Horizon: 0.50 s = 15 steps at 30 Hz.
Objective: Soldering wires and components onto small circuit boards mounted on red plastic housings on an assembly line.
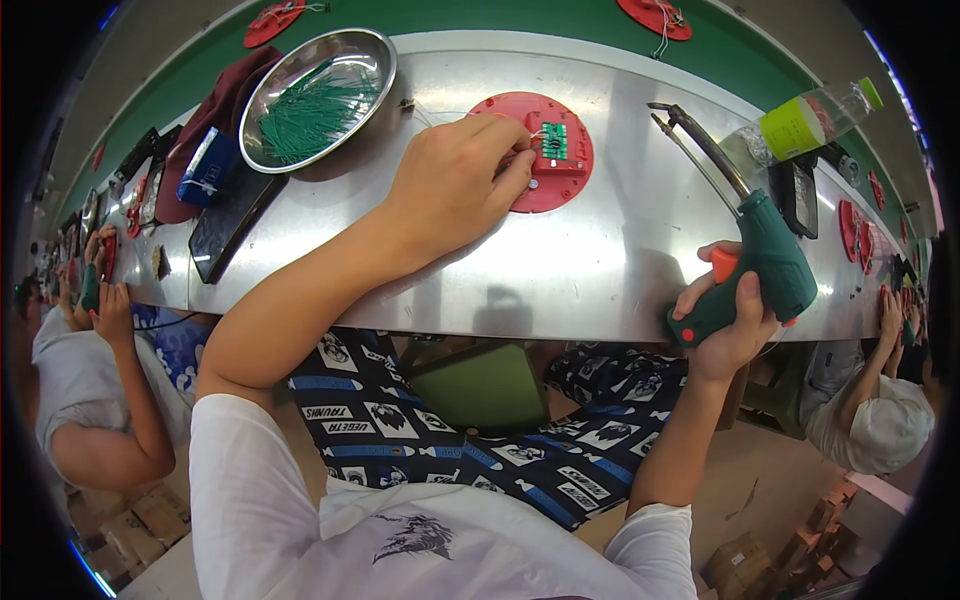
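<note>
Here, in the head view, a long bench [600,300] of shiny metal, softly reflecting between both hands. Beyond the left hand [450,165], a pale curved border, then a green strip [470,18] with more red discs. Well out to either side of both hands, co-workers at the bench; on the floor below the right hand [738,335], cardboard boxes [735,565].

Left fingertips drawn together at the wired red disc [572,188], just beside its green circuit board [554,142]; whether pinched on a wire, cannot tell. Right hand wrapped round the green handle of a soldering gun [768,250], long tip aimed up and away, apart from the disc.

Near bench edge passing under the left forearm and close by the right hand. Widest room for moving between the hands; tighter left of the left hand, near a steel bowl [350,158] of green wires [315,115], with a blue box [208,165] farther left.

Beyond the right hand, a bottle [795,128] with a yellow-green label, print too small to read. Below both hands, patterned shorts [390,420] with white lettering.
</note>
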Each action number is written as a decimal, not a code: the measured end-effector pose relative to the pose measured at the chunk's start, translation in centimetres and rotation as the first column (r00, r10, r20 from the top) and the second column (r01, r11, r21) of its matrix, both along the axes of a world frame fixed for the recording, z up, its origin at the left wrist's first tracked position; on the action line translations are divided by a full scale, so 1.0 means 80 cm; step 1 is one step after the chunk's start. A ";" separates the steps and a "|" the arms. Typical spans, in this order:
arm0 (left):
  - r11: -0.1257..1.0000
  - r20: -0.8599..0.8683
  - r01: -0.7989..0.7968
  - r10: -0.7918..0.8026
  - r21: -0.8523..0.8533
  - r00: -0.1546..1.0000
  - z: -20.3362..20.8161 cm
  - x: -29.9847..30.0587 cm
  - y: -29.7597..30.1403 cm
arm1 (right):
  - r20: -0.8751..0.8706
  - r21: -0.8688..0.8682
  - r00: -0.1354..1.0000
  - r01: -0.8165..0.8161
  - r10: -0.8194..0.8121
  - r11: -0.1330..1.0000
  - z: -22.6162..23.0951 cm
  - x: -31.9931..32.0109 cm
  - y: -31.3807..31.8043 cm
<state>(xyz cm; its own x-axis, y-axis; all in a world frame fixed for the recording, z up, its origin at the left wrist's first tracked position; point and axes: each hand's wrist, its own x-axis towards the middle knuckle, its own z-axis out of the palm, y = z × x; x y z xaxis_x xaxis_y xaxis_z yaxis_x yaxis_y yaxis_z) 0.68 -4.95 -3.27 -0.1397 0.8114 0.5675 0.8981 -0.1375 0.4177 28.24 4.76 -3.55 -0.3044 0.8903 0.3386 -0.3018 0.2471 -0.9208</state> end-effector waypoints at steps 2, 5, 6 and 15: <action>1.000 0.062 -0.026 0.027 -0.011 0.998 0.009 0.008 -0.003 | -0.045 -0.038 0.999 -0.009 0.008 0.999 -0.002 0.005 0.002; 0.995 0.134 -0.099 0.096 0.011 0.986 0.017 0.005 -0.005 | -0.122 -0.121 0.992 -0.030 0.016 0.992 -0.002 0.005 -0.001; 0.990 0.163 -0.141 0.137 0.012 0.977 0.022 0.005 -0.006 | -0.128 -0.130 0.992 -0.026 0.009 0.991 -0.001 0.005 -0.001; 0.984 -0.023 -0.002 -0.002 -0.177 1.000 0.027 -0.002 0.019 | -0.342 0.013 0.926 0.177 -0.162 0.984 -0.011 0.024 0.006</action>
<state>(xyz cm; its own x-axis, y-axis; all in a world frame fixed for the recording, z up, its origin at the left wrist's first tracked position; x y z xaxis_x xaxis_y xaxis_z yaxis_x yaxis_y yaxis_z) 0.56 -3.42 -1.11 -0.1282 0.8992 0.4184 0.9080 -0.0633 0.4142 30.13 5.27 -4.45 -0.0109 0.9010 0.4338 -0.5439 0.3586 -0.7586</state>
